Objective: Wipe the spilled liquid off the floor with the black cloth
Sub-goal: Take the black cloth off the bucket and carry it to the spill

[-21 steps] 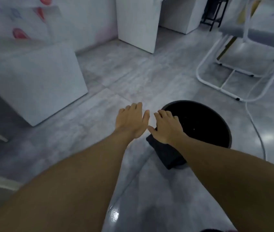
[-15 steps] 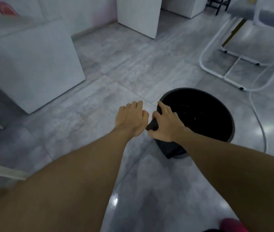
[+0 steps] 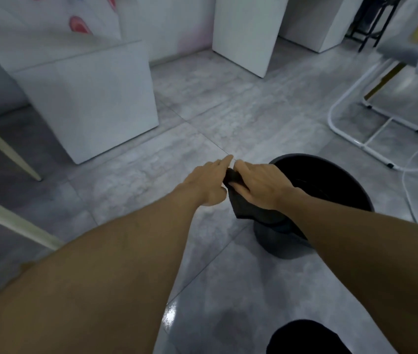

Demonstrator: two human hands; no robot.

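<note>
Both hands met over the grey tiled floor point(image 3: 131, 182), beside a black bucket point(image 3: 330, 180). The right hand point(image 3: 261, 183) gripped the black cloth point(image 3: 246, 206), which hung over the bucket's near rim. The left hand point(image 3: 206, 183) touched its bunched top; whether it gripped was hidden. The right forearm covered the cloth's lower end.

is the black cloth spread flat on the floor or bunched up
Bunched up: the black cloth hangs gathered between the left hand and right hand, beside the bucket.
</note>
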